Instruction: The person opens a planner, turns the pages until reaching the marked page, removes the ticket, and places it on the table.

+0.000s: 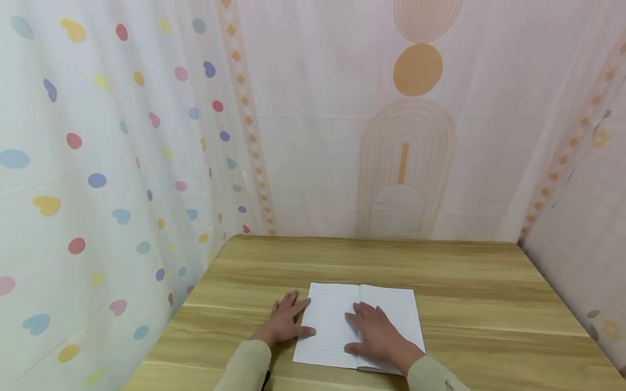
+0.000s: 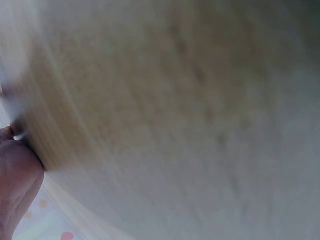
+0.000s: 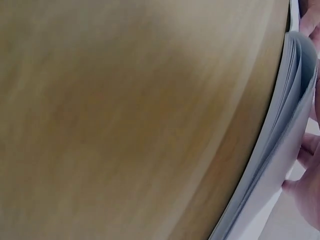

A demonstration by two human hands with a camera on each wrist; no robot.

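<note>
An open notebook with white ruled pages lies flat on the wooden table. My left hand rests at its left edge with fingers spread, the thumb and index fingertips touching the page border. Across the centre fold, my right hand lies on the right page, fingers extended and the thumb reaching onto the left page. In the right wrist view, the notebook's layered page edges show, with one sheet bowed up over the others and fingers on top. The left wrist view shows mostly blurred tabletop and part of the left hand.
The wooden table extends around the notebook on all sides. White curtains with coloured dots hang along the left, and a patterned curtain hangs behind the far table edge. Another curtain borders the right side.
</note>
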